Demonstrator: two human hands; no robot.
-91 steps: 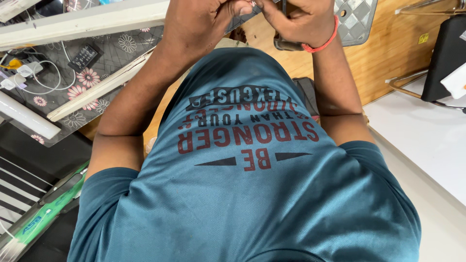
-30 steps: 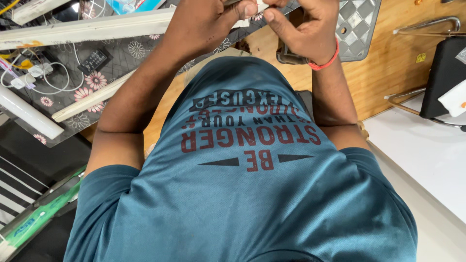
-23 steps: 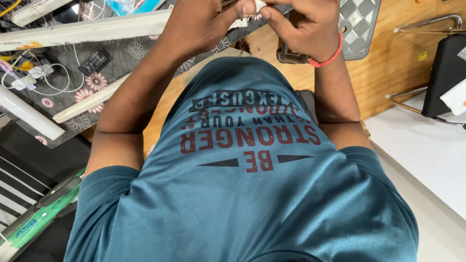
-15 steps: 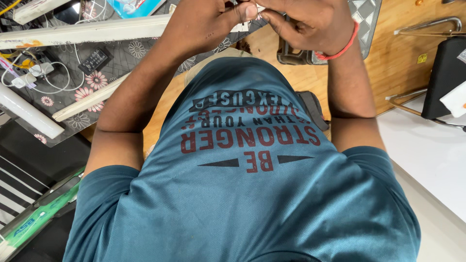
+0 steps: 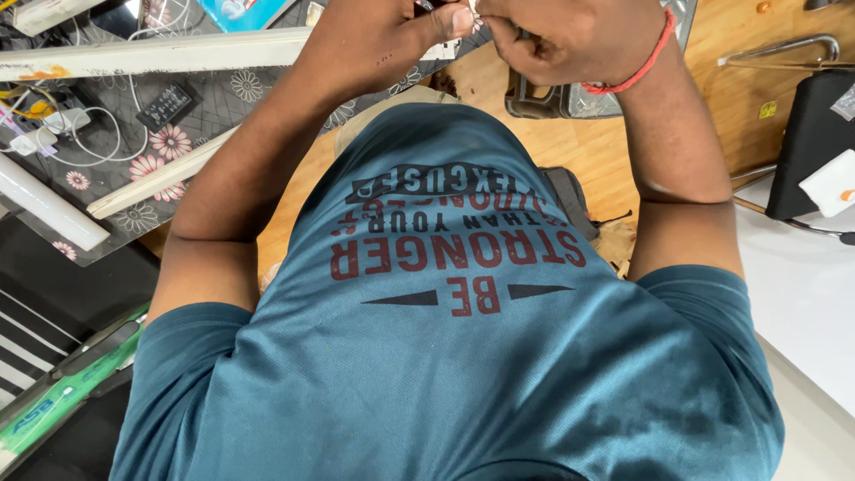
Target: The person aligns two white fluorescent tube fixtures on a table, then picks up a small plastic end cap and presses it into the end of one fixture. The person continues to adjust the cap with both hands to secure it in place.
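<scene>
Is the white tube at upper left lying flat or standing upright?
Lying flat. The white tube runs level across the flowered mat, its far end passing behind the left hand.

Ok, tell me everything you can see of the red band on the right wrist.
The red band is a thin cord-like loop, seemingly thread or string, plain and bright red. It sits snug and slanted across the wrist just behind the right hand, running from the top edge of view down to the forearm's underside. Only skin touches it.
</scene>
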